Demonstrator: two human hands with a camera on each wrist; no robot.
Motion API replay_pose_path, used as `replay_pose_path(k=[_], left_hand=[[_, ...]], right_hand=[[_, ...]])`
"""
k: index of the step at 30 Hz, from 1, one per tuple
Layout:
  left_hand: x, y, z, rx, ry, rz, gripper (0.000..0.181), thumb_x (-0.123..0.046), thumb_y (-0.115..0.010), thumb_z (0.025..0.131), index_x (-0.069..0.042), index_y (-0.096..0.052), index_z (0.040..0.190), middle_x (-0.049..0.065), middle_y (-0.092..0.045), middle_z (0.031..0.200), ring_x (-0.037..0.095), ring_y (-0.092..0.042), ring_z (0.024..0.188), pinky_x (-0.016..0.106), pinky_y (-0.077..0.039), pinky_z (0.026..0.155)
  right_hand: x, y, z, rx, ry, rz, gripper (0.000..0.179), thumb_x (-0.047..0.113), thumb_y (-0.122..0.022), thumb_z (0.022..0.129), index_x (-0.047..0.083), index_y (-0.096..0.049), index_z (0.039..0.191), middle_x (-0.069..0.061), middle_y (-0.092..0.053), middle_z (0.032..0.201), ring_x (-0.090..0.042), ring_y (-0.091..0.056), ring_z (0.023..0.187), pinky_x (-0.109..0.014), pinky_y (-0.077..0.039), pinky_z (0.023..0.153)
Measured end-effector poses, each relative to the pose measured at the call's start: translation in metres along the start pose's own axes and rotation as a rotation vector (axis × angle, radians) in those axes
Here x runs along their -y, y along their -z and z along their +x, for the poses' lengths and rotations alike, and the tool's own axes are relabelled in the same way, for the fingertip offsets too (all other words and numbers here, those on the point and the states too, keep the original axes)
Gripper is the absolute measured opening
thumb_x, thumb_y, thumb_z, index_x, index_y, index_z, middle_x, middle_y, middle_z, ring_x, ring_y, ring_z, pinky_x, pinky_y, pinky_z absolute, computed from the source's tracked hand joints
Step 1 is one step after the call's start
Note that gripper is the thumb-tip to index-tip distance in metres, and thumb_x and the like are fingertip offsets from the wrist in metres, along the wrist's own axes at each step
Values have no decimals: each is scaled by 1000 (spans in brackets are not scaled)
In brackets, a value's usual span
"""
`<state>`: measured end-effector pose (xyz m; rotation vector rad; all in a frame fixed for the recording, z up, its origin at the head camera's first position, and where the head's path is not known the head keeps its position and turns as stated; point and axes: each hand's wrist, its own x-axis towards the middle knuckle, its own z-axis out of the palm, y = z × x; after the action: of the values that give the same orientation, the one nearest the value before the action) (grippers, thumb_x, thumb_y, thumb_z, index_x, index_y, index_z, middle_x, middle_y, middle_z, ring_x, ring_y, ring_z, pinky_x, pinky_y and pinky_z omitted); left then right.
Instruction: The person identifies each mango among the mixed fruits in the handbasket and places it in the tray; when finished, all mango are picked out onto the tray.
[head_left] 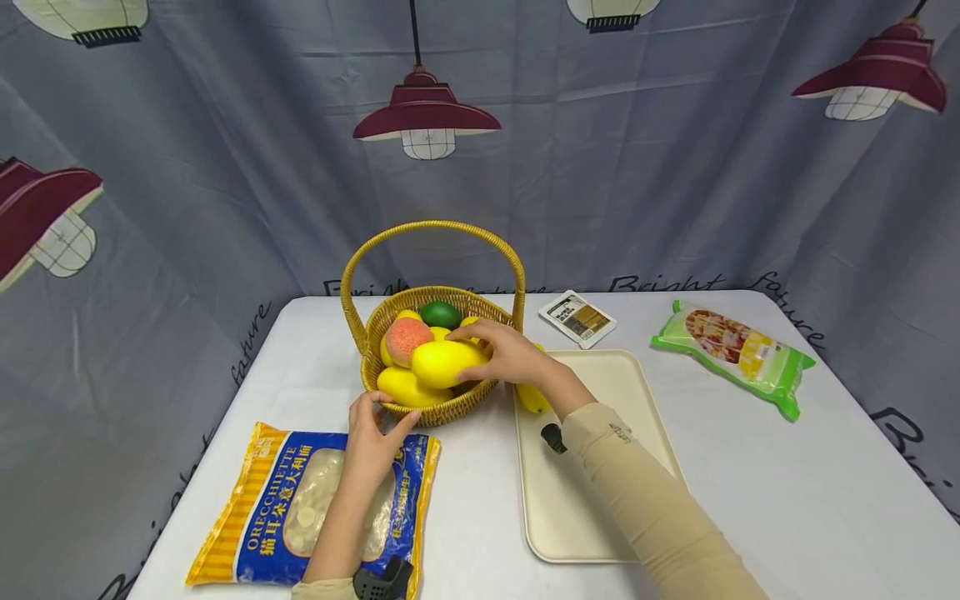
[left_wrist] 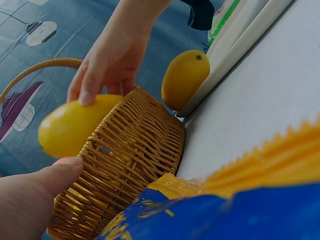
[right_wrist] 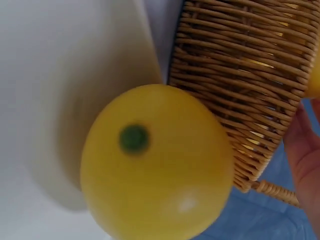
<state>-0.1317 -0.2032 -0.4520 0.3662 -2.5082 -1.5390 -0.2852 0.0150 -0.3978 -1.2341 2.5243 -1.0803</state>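
My right hand holds a yellow mango at its right end, over the fruit in a wicker basket. The left wrist view shows those fingers on the mango above the rim. My left hand grips the basket's front rim, its thumb lying along the edge. In the basket are a pinkish-orange peach, a dark green fruit and more yellow mangoes. Another mango lies on the tray beside the basket, partly hidden by my right hand in the head view.
A cream tray lies right of the basket, under my right forearm. A blue and yellow pasta bag lies beneath my left forearm. Behind the tray is a small white packet; a green food bag lies farther right.
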Motion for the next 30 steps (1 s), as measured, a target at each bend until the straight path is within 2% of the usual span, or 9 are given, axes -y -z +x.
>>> replay_pose_path(k=[4, 7, 11, 14, 19, 23, 26, 30], left_hand=[[-1, -1, -1, 2, -8, -11, 46, -30, -73, 87, -10, -40, 114, 21, -27, 140, 46, -46, 124, 50, -44, 100], [-2, -1, -1, 7, -13, -20, 47, -30, -73, 88, -10, -40, 114, 21, -27, 141, 46, -45, 124, 50, -44, 100], [-3, -1, -2, 12, -10, -23, 47, -30, -72, 88, -9, -40, 115, 21, -26, 141, 47, -44, 124, 50, -44, 100], [-3, 0, -2, 11, -1, -20, 47, -30, -72, 88, -9, -40, 115, 21, -26, 141, 46, -44, 125, 49, -43, 101], [-2, 1, -3, 17, 10, -15, 48, -31, -72, 88, -9, -40, 116, 21, -26, 141, 46, -44, 125, 50, -44, 101], [-1, 1, -2, 22, 13, -20, 47, -31, -72, 88, -10, -40, 116, 20, -25, 142, 46, -44, 125, 49, -44, 100], [0, 1, -2, 24, 9, -24, 48, -31, -72, 88, -10, -39, 116, 20, -26, 141, 46, -44, 125, 49, -45, 100], [0, 1, -1, 25, -2, -29, 49, -32, -72, 88, -9, -39, 117, 21, -26, 140, 46, -44, 125, 49, -45, 100]], right_hand=[[7, 9, -10, -80, -17, 69, 57, 40, -81, 77, 27, -60, 128, 6, -55, 124, -16, -52, 105, -33, -52, 84], [12, 18, -23, -138, -29, 102, 57, 40, -81, 77, 27, -60, 128, 6, -55, 121, -18, -53, 100, -37, -55, 77], [13, 29, -45, -210, -45, 137, 56, 38, -81, 78, 26, -59, 128, 4, -54, 121, -20, -53, 97, -42, -56, 74], [13, 38, -62, -277, -86, 176, 56, 35, -81, 78, 26, -58, 129, 2, -53, 122, -23, -55, 99, -43, -55, 76], [5, 54, -88, -401, -201, 205, 58, 38, -80, 79, 27, -55, 131, -3, -54, 119, -27, -55, 98, -43, -52, 76], [-7, 63, -105, -484, -327, 194, 61, 45, -76, 80, 29, -52, 134, -7, -54, 119, -28, -54, 97, -42, -51, 74], [-16, 64, -115, -526, -440, 201, 65, 51, -74, 80, 28, -50, 136, -10, -52, 122, -28, -53, 97, -42, -53, 75], [-29, 61, -123, -553, -585, 270, 71, 55, -71, 81, 22, -47, 139, -16, -49, 123, -32, -53, 98, -44, -57, 75]])
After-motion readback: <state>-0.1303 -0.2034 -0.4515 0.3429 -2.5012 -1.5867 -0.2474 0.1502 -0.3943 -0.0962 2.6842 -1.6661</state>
